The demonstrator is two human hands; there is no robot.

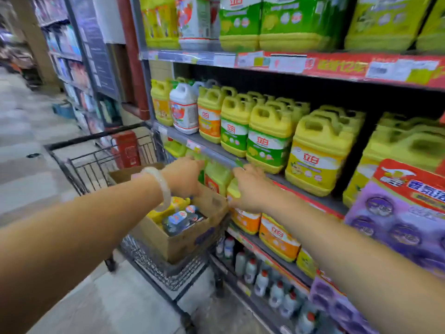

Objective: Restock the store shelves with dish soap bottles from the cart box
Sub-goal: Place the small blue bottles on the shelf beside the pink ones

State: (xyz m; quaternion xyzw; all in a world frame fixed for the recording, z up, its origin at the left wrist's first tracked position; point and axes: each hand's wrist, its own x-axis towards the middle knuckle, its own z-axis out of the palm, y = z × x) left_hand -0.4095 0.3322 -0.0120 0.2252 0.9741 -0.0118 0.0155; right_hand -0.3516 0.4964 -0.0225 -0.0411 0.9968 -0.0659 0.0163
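**Both hands on the shelf below the yellow jugs**

The shelves point(216, 150) fill the right of the frame; the cart point(96, 162) sits centre-left with the box point(183, 239) in it, bottles point(183, 219) still inside at frame centre. You look to be seating jugs on the shelf level just under centre: your left hand point(185, 175) curls round a green-yellow jug point(216, 175), though blur hides the fingertips; your right hand point(250, 189) lies with fingers spread over a jug top point(233, 188). Next, push them back, then reach into the box. Jug labels read 立白; the red strip upper right is unreadable.
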